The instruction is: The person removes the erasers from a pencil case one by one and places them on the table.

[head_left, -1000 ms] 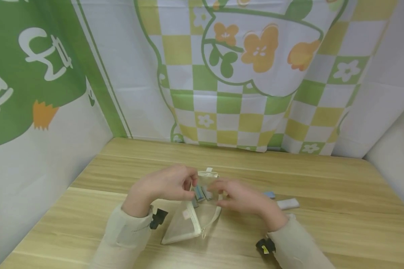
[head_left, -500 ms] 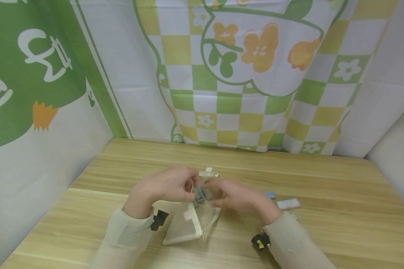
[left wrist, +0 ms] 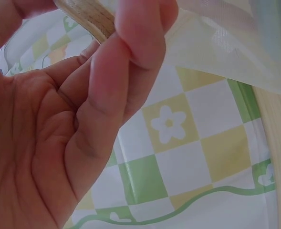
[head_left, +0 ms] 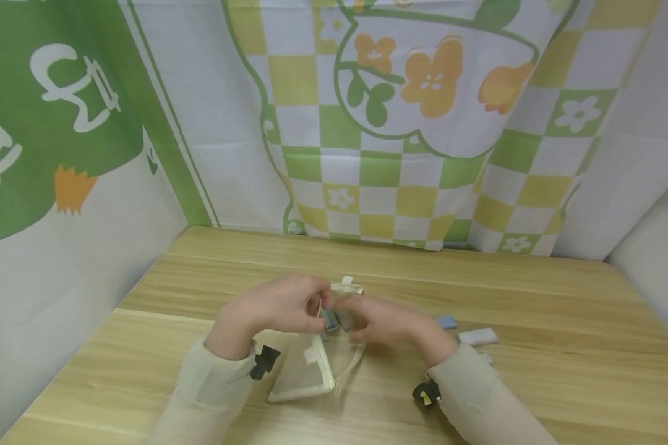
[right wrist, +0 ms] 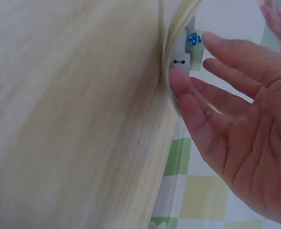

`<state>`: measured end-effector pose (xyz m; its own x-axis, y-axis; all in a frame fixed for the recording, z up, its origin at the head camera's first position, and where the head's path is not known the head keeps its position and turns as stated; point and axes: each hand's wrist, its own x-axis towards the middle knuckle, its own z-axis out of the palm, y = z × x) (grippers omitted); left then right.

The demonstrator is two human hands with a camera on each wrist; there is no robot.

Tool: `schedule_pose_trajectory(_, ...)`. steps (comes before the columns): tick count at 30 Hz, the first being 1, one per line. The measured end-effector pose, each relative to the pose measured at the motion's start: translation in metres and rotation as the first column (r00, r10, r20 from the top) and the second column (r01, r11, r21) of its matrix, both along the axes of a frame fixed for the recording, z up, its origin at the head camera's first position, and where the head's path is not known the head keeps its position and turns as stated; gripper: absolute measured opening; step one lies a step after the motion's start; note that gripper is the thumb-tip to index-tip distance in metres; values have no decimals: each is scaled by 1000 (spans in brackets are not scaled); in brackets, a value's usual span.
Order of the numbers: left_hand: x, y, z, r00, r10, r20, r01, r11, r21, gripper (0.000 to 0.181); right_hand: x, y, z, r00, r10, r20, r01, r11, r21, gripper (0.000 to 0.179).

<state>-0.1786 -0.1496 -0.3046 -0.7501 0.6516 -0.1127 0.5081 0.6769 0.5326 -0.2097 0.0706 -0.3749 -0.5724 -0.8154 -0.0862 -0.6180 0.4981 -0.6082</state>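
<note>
Your left hand (head_left: 278,304) is pinching the pouch (head_left: 312,371) rim, lifting its mouth open on the table (head_left: 534,383). Your right hand (head_left: 386,321), fingers straight and slightly apart, is touching the small blocks (head_left: 334,319) right at that mouth, nearer them than the left.

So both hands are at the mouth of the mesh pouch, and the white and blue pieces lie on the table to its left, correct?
Not quite. In the head view both hands, left hand and right hand, are at the mesh pouch, but the white piece and blue piece lie on the table to its right.
</note>
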Motion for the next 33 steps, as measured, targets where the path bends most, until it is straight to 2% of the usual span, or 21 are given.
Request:
schedule_pose_trajectory(4, 0, 1, 1, 1000, 2, -10, -2, 1000, -11, 16, -2, 1, -3, 1000, 4, -24, -4, 1000, -1, 58)
schedule_pose_trajectory(11, 0, 1, 1, 1000, -11, -16, 11, 1000, -18, 16, 0, 3, -1, 998, -35, 48, 36, 999, -12, 44)
schedule_pose_trajectory(18, 0, 1, 1, 1000, -8, -21, 8, 1000, -29, 16, -2, 1, -2, 1000, 12, -21, -12, 1000, 21, 28)
schedule_pose_trajectory(27, 1, 1, 3, 1000, -7, -17, 6, 1000, -26, 16, -2, -2, -5, 998, 12, -66, -9, 999, 36, 26)
schedule_pose_trajectory(33, 1, 0, 1, 1000, -12, -18, 12, 1000, -19, 16, -1, -2, -7, 999, -4, -44, 6, 999, 36, 27)
